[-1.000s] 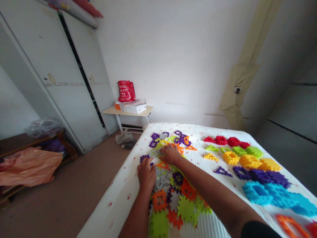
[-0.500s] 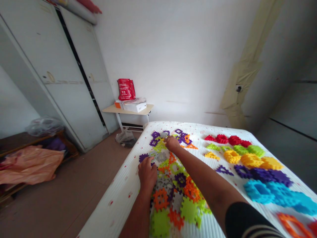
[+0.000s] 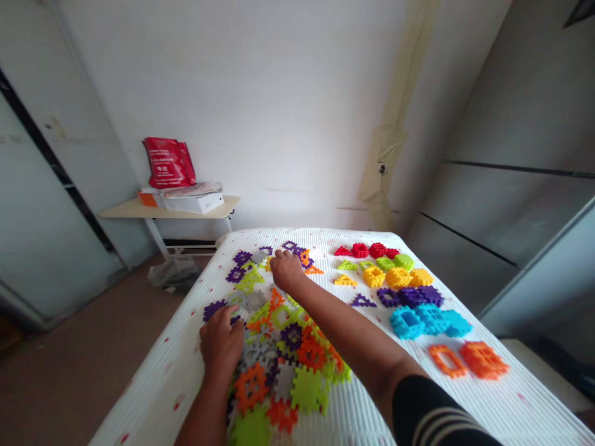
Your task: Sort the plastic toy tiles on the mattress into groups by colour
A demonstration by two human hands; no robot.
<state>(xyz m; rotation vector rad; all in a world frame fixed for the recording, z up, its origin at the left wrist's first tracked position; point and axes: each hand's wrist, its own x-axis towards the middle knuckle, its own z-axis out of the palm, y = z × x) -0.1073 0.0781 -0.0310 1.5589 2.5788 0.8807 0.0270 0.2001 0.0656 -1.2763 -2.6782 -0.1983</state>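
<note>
A heap of mixed plastic interlocking tiles (image 3: 283, 347), orange, green, purple and grey, covers the left half of a white mattress (image 3: 372, 409). My left hand (image 3: 222, 344) rests palm down on the near left edge of the heap, fingers curled over grey and purple pieces. My right hand (image 3: 287, 270) reaches to the far end of the heap, fingers closed down among purple and yellow-green tiles; what it grips is hidden. Sorted tile groups lie to the right: red (image 3: 367, 251), green (image 3: 393, 262), yellow (image 3: 395, 277), purple (image 3: 409, 297), blue (image 3: 425, 321), orange (image 3: 469, 360).
A small side table (image 3: 167, 212) with a red bag (image 3: 168, 162) and a white box (image 3: 193, 201) stands beyond the mattress at the left. A plastic bag (image 3: 174, 272) lies on the brown floor under it. A wardrobe fills the left, grey panels the right.
My right hand has reached further up the heap to its far end. My left hand has stayed on the near edge. The view has swung to the right.
</note>
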